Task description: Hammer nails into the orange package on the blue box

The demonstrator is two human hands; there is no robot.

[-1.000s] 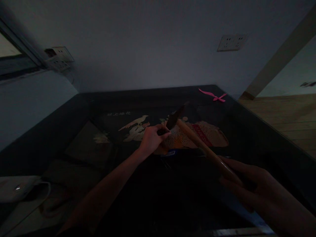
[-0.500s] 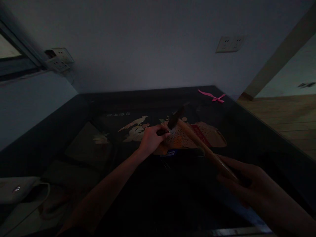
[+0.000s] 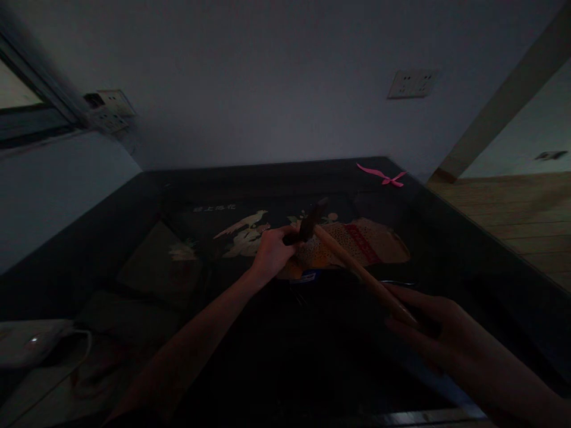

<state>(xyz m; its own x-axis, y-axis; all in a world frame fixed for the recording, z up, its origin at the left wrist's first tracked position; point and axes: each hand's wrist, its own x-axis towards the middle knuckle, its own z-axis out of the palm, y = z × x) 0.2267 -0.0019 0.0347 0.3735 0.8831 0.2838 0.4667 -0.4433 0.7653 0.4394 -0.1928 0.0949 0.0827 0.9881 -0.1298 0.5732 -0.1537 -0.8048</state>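
My right hand (image 3: 430,324) is wrapped round the wooden handle of a hammer (image 3: 352,261). The dark hammer head is just over the fingertips of my left hand (image 3: 273,248); whether they touch cannot be told. My left thumb and forefinger are pinched together, but what they hold is hidden in the dark. Beneath both lies a flat tan piece (image 3: 390,245) with dark dots and a red band, on the dark tabletop (image 3: 267,181). A small blue-labelled item (image 3: 308,277) lies at its near edge.
A pink ribbon (image 3: 381,175) lies at the table's far right corner. At the lower left is a white device (image 3: 33,343) with a cable. Wall sockets (image 3: 411,83) are on the wall behind. The tabletop bears a pale bird picture (image 3: 243,229). Light is dim.
The hammer head has come down and a little left, closer to my left fingertips. My right hand has shifted slightly left with the handle. My left hand stays in place.
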